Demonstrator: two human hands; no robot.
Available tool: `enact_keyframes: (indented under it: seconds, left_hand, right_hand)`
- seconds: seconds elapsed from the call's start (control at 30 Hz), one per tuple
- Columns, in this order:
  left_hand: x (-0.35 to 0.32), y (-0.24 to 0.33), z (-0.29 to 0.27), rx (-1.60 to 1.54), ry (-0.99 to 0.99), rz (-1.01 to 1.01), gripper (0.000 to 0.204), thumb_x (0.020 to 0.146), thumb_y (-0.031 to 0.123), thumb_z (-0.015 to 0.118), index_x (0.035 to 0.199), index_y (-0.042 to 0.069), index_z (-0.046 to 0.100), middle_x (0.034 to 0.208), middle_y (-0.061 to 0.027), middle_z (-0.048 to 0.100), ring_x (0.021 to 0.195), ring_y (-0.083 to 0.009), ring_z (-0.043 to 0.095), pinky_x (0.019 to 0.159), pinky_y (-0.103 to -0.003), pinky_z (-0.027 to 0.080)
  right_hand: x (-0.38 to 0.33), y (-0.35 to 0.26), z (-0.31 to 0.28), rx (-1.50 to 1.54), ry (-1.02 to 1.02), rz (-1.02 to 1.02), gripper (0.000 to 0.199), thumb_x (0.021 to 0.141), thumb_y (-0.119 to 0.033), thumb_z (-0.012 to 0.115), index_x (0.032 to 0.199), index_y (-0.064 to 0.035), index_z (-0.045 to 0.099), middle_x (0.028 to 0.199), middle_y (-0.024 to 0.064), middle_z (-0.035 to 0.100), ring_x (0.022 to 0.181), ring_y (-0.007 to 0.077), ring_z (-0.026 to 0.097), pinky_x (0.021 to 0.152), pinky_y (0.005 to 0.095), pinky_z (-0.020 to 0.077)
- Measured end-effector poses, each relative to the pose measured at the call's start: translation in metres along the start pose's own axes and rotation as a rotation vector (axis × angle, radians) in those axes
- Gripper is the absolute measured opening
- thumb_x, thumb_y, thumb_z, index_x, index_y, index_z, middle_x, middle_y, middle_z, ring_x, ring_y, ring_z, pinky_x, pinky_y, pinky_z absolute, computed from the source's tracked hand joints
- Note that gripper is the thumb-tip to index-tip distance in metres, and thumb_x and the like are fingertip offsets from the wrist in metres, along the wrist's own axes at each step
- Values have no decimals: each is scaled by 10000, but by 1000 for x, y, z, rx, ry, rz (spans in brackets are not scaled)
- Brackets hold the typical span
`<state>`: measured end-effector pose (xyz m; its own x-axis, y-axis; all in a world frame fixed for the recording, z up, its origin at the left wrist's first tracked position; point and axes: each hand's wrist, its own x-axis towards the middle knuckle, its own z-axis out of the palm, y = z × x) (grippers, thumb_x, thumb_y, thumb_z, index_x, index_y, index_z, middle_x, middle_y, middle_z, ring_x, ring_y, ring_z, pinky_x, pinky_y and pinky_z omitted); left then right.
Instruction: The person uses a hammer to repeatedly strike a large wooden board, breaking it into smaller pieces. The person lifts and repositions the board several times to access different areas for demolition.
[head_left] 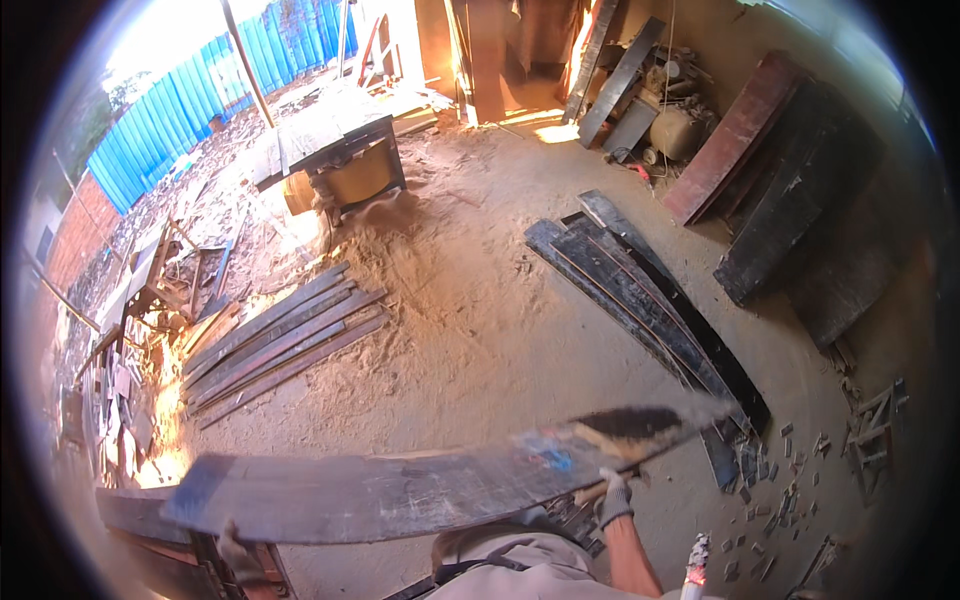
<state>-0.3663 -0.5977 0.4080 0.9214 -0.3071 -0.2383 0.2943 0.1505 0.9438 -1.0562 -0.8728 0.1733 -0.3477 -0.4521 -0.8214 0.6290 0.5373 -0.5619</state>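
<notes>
While the sandy floor (480, 330) lies broad and open through the middle, clutter hems it in all around. At two o'clock dark boards (800, 210) lean along the wall; at three o'clock a stack of black planks (640, 290) lies flat, its long edges running diagonally. At nine o'clock a second plank pile (280, 345) fans out, and at eleven o'clock stands a table saw (335, 150) with sawdust heaped at its foot. Now the long dark plank (420, 490), carried crosswise at six o'clock, blurred at its right end: the right hand (614, 497), gloved, is clenched around its lower edge, while the left hand (240, 552) grasps it from beneath near the left end. Small scraps (770, 500) litter five o'clock.
</notes>
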Motion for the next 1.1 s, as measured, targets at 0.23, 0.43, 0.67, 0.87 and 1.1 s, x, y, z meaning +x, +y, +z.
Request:
enact_keyframes:
  seconds: [0.23, 0.43, 0.67, 0.87, 1.1]
  left_hand:
    - [-8, -144, 132, -131, 424, 67, 347, 1006, 205, 576, 1252, -28, 651, 1220, -171, 669, 1075, -273, 654, 974, -390, 528]
    - [67, -325, 416, -480, 153, 47, 414, 1026, 192, 532, 1362, -38, 606, 1358, -226, 636, 1181, -322, 628, 1087, -413, 495]
    - [75, -378, 892, -337, -730, -632, 764, 1013, 585, 587, 1513, 24, 446, 1574, -185, 458, 1399, -388, 489, 1129, -501, 430]
    - [-12, -359, 883, 29, -859, -754, 609, 1063, 511, 549, 1435, 29, 541, 1458, -165, 571, 1337, -324, 553, 1113, -477, 456]
    - [-51, -365, 822, -547, -433, -851, 449, 1040, 452, 612, 1221, 43, 653, 1259, -201, 681, 1199, -315, 653, 1044, -465, 530]
  right_hand:
    - [54, -218, 350, -241, -368, -352, 375, 838, -235, 820, 1058, 56, 731, 976, 65, 693, 788, 196, 649, 687, 358, 538]
    - [61, -418, 646, -230, -649, -529, 389, 1002, -299, 659, 1178, 45, 703, 1066, 152, 749, 842, 218, 726, 754, 315, 611]
    - [82, -413, 665, -648, -829, -590, 101, 965, -146, 665, 914, -62, 641, 734, 70, 664, 466, 108, 558, 395, 266, 428]
    - [120, -354, 666, -1318, -794, -474, 385, 939, -268, 717, 1182, -3, 579, 857, 139, 705, 655, 233, 691, 563, 391, 556]
    - [71, -285, 668, -1887, -1694, -996, 375, 917, -332, 650, 1164, -50, 663, 1034, 208, 720, 996, 432, 684, 909, 529, 536]
